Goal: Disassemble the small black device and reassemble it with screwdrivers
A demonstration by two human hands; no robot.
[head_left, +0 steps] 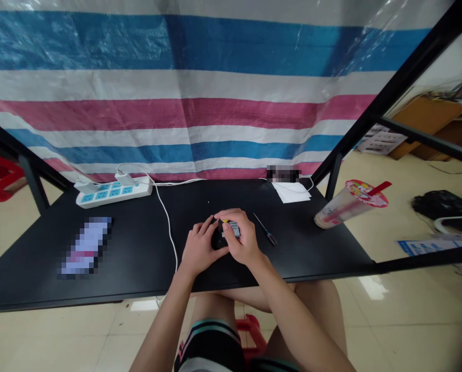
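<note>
Near the front middle of the table, a small dark device (234,229) sits between my hands. It shows a grey, label-like or screen-like patch and a bit of yellow; its kind is not clear, and fingers cover much of it. My left hand (202,246) holds its left side, fingers bent along it and the thumb reaching under the right hand. My right hand (243,235) curls over the top and right side, thumb lying across the grey patch. A thin screwdriver (268,235) with a dark blue handle lies just right of my right hand.
On the black table (138,279) are a white power strip (140,192) with plugs, a blurred phone (85,247), a white cable (168,217), white papers (291,192) and a blurred dark object (283,173). A drink cup (343,204) with straw stands right. Behind hangs a striped sheet (200,113).
</note>
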